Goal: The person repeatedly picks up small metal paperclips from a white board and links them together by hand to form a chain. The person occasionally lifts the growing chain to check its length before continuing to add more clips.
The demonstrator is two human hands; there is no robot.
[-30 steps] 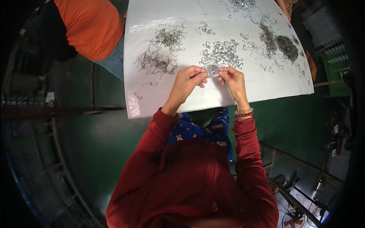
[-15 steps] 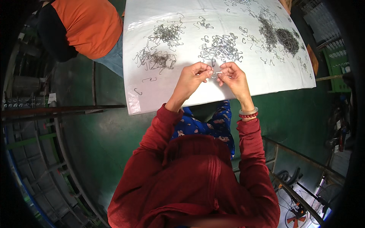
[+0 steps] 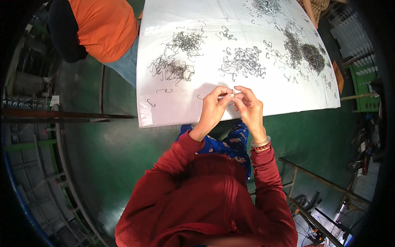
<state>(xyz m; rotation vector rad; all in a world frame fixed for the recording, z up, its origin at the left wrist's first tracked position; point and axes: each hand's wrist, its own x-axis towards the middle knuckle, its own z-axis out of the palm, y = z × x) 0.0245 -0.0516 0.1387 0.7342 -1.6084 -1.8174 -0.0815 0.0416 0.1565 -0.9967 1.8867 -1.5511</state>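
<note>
Both hands are over the near part of the white table (image 3: 288, 96), brought together at the fingertips. The left hand (image 3: 214, 106) has thumb and forefinger pinched on a small metal piece (image 3: 233, 92), which is mostly hidden; its shape cannot be made out. The right hand (image 3: 250, 108) meets it there with fingers bent and the forefinger extended. Whether the right fingertips also grip the piece cannot be told.

One hook (image 3: 200, 97) lies on the table just left of the left hand. Beyond the hands is the centre pile (image 3: 245, 61) of metal hooks. Two darker piles, the upper (image 3: 186, 42) and the lower (image 3: 173, 71), are at left. At right, a dense dark pile (image 3: 313, 58) is beside a looser one (image 3: 293, 46).

The right wrist carries a pale bangle (image 3: 261, 143) and red beads (image 3: 261, 147). A person in an orange shirt (image 3: 108, 31) is at the table's left side.
</note>
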